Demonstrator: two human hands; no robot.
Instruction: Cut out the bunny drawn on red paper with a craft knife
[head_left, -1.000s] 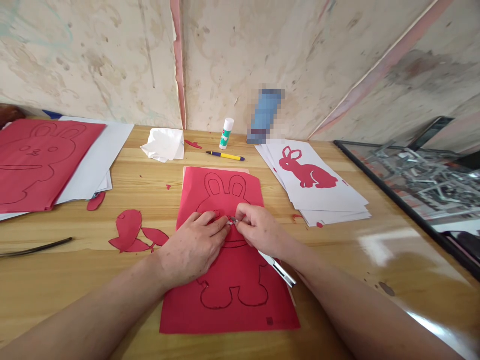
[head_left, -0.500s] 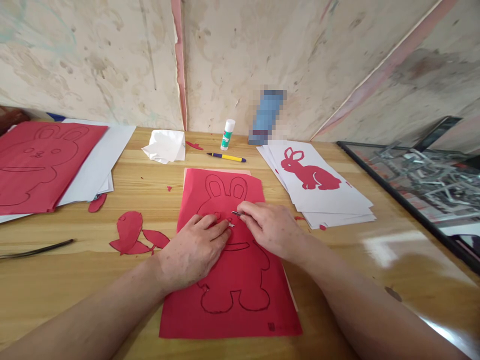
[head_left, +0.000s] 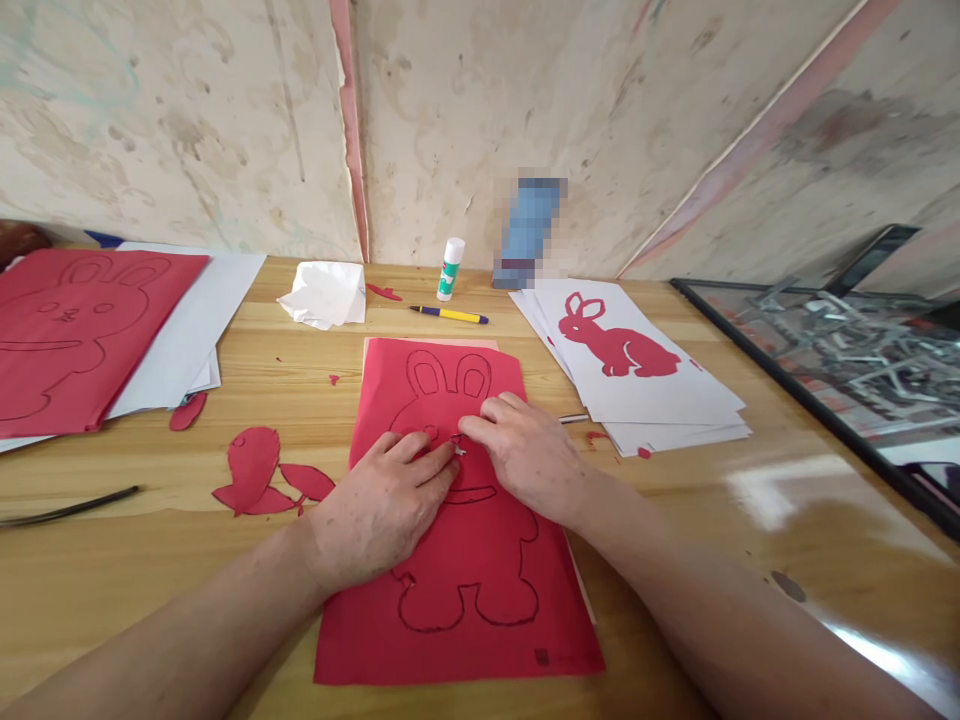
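Observation:
A red paper sheet point(head_left: 480, 570) with a rabbit outline drawn in black lies in front of me. At the rabbit's face, a small cut opening point(head_left: 459, 450) shows white. My left hand point(head_left: 394, 500) presses flat on the sheet, its fingertips beside the opening. My right hand point(head_left: 525, 450) is closed, thumb and forefinger together at the opening's upper right. A slim grey end of a craft knife point(head_left: 574, 418) sticks out past the right hand's far side; its blade is hidden. Whatever is between the right fingertips is too small to make out.
Red paper cut-outs point(head_left: 255, 470) lie left. A stack of red sheets point(head_left: 97, 330) sits farther left. Behind are crumpled white paper point(head_left: 322, 293), a glue stick point(head_left: 450, 270) and a yellow pen point(head_left: 450, 315). White sheets with a red rabbit point(head_left: 630, 345) and a black-edged glass panel point(head_left: 810, 390) are right.
The knife blade that pointed left from my right fingertips no longer shows; a slim grey end now appears to the hand's right. The right fingertips moved slightly toward the opening. My left hand stays pressed.

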